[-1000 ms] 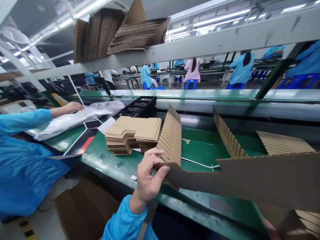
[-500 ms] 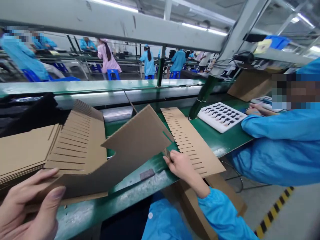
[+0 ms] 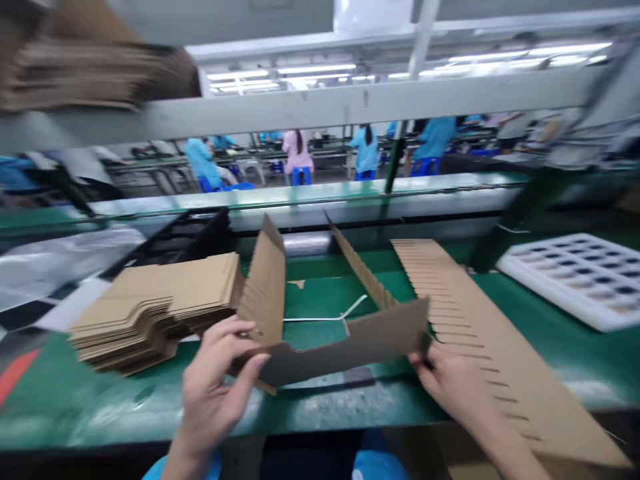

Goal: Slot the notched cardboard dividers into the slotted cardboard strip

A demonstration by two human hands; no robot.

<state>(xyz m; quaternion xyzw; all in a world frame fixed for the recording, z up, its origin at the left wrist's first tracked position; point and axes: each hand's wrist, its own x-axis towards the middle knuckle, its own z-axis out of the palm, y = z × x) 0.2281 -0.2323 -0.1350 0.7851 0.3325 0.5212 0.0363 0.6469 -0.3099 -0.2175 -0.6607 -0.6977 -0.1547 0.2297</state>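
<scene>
A notched cardboard piece (image 3: pixel 330 353) spans between my hands above the green bench. My left hand (image 3: pixel 217 380) pinches its left end, beside a slotted cardboard strip (image 3: pixel 267 287) standing on edge. My right hand (image 3: pixel 447 373) is closed at its right end, with a small dark item between the fingers that I cannot make out. Another slotted strip (image 3: pixel 363 270) stands slanted behind the piece. To the right, a long slotted cardboard sheet (image 3: pixel 465 320) lies flat, partly behind my right forearm. A stack of notched cardboard pieces (image 3: pixel 165 293) rests at the left.
A white tray with dark parts (image 3: pixel 575 273) sits at the right beside a green post (image 3: pixel 525 200). Black trays (image 3: pixel 185 233) and clear plastic (image 3: pixel 70 253) are at the back left. A white cord (image 3: pixel 315 319) lies on the bench. People sit at benches beyond.
The view has swung left and levelled. The held piece, tilted up before, now lies lower and roughly level between my hands. The co-worker at the right has left the view.
</scene>
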